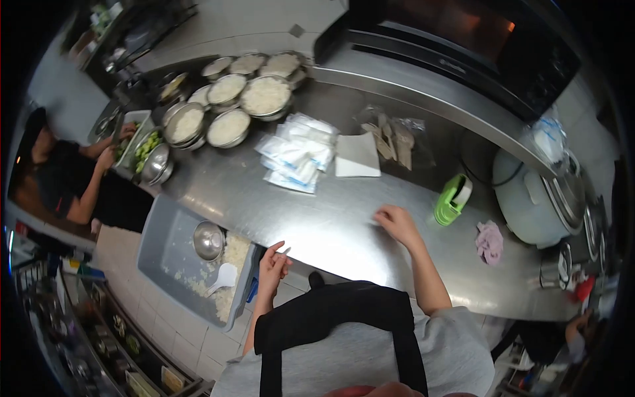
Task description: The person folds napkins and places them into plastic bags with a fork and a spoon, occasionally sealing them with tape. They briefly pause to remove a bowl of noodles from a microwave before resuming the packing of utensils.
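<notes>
My left hand (273,266) is at the front edge of the steel counter (311,231), beside the grey tub (188,274). Its fingers are loosely bent and apart, and I see nothing held in them. Over the counter is my right hand (397,223), fingers loosely curled to the left, with no object visible in it. Beyond the hands lie a stack of white plastic packets (297,152), a pile of white paper sheets (358,156) and clear bags of wooden spoons (391,140). A green container (452,200) stands to the right of my right hand.
Several metal bowls of rice (266,96) crowd the back left. The tub holds loose rice, a metal bowl (209,241) and a white paddle (223,278). A pink cloth (489,243) and large cooker (536,198) are right. A co-worker (73,172) handles green vegetables at left.
</notes>
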The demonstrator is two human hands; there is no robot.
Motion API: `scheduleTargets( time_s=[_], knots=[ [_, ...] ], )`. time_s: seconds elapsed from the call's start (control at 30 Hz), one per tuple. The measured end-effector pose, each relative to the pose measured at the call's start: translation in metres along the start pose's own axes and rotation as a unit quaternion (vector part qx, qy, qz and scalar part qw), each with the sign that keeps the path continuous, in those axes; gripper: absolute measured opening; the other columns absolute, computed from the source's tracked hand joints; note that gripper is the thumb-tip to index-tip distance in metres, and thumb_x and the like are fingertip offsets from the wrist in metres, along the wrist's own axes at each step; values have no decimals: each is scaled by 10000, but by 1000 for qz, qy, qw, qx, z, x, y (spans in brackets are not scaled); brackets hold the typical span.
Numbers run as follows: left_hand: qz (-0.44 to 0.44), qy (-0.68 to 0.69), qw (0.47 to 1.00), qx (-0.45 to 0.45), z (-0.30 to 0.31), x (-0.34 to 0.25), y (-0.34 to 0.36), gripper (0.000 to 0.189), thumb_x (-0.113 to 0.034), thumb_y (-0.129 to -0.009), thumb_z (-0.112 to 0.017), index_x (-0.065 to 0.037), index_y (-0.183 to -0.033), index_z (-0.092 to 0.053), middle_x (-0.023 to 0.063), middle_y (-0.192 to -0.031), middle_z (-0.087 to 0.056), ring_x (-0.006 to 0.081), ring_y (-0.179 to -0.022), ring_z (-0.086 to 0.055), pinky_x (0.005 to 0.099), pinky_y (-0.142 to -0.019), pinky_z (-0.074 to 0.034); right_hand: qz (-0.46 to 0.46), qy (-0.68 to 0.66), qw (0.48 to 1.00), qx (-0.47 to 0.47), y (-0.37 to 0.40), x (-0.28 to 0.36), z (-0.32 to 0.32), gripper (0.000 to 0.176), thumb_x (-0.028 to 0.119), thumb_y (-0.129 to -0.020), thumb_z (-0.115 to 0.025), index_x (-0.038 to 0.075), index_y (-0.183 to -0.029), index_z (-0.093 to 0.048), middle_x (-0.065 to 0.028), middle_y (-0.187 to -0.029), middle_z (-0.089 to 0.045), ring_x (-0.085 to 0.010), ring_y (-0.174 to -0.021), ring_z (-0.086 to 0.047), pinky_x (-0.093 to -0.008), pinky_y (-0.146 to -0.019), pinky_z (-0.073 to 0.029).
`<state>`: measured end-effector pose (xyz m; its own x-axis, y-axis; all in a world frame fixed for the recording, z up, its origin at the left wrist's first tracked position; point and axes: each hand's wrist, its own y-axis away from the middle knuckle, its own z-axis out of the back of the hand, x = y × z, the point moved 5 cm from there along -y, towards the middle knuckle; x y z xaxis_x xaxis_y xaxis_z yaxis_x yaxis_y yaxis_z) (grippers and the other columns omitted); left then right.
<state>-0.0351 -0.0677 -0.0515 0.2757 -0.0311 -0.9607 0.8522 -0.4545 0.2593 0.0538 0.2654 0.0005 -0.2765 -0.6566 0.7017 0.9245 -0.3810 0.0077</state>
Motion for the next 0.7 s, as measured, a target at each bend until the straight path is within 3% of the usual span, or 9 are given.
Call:
scheduleTargets(
  time_s=[0.07,0.1,0.2,0.23,0.3,0.4,0.53,0.63,0.7],
  knots=[
    [22,-22,999,23,-10,-4,-10,348,-93,-875,-493,-35,-1216,-461,17,-700,-579,30,-487,-433,159,-421,-305,-98,50,985,-132,56,-49,45,187,180,-779,-576,4,-823,-626,-192,-792,-613,-326,-721,-602,-383,-644,-463],
    [27,-22,999,36,-19,-8,-15,348,-93,-875,-493,-35,-1216,-461,17,-700,-579,30,-487,-433,159,-421,-305,-93,73,955,-272,86,-78,69,160,145,-771,-584,-4,-816,-623,-193,-758,-611,-338,-692,-596,-390,-630,-461],
    [26,-55,993,99,-48,-15,-37,344,-79,-872,-486,-35,-1212,-466,17,-685,-568,34,-485,-430,165,-429,-323,-166,328,844,-390,156,-138,129,154,103,-728,-594,24,-853,-638,-158,-829,-573,-329,-809,-550,-396,-708,-433],
    [3,-68,988,140,-61,-15,-46,351,-86,-875,-485,-40,-1222,-459,18,-685,-571,37,-494,-435,169,-439,-327,-168,333,841,-391,167,-148,135,154,103,-728,-594,24,-853,-638,-158,-829,-573,-329,-809,-550,-396,-708,-433],
    [-28,-95,975,198,-90,-26,-54,360,-79,-872,-480,-47,-1230,-451,20,-693,-562,45,-530,-450,173,-472,-356,-285,431,752,-410,185,-170,146,149,91,-705,-599,40,-841,-631,-132,-898,-540,-305,-894,-522,-410,-736,-401],
    [-55,-109,959,254,-126,-49,-51,352,-80,-871,-480,-46,-1221,-463,10,-718,-548,48,-657,-538,178,-511,-401,-355,457,728,-368,190,-199,148,140,125,-728,-606,65,-852,-630,-101,-953,-537,-292,-921,-526,-421,-722,-399],
    [-71,-83,956,271,-137,-49,-48,351,-82,-871,-511,-46,-1217,-463,6,-716,-534,58,-670,-547,189,-536,-413,-326,469,740,-356,185,-204,154,151,143,-723,-613,70,-856,-620,-99,-960,-532,-277,-931,-523,-422,-748,-387],
    [-63,-81,967,232,-117,-45,-49,343,-79,-874,-504,-48,-1213,-464,1,-699,-525,48,-656,-537,182,-527,-404,-278,471,724,-421,174,-190,160,149,155,-728,-613,85,-859,-627,-73,-1017,-507,-252,-975,-494,-417,-771,-369],
    [-54,-79,975,200,-99,-41,-49,341,-75,-874,-503,-50,-1212,-466,-1,-695,-526,42,-649,-533,177,-520,-398,-274,486,739,-377,166,-207,159,155,165,-731,-611,88,-864,-629,-70,-1017,-507,-250,-970,-494,-416,-770,-369]
  ],
)
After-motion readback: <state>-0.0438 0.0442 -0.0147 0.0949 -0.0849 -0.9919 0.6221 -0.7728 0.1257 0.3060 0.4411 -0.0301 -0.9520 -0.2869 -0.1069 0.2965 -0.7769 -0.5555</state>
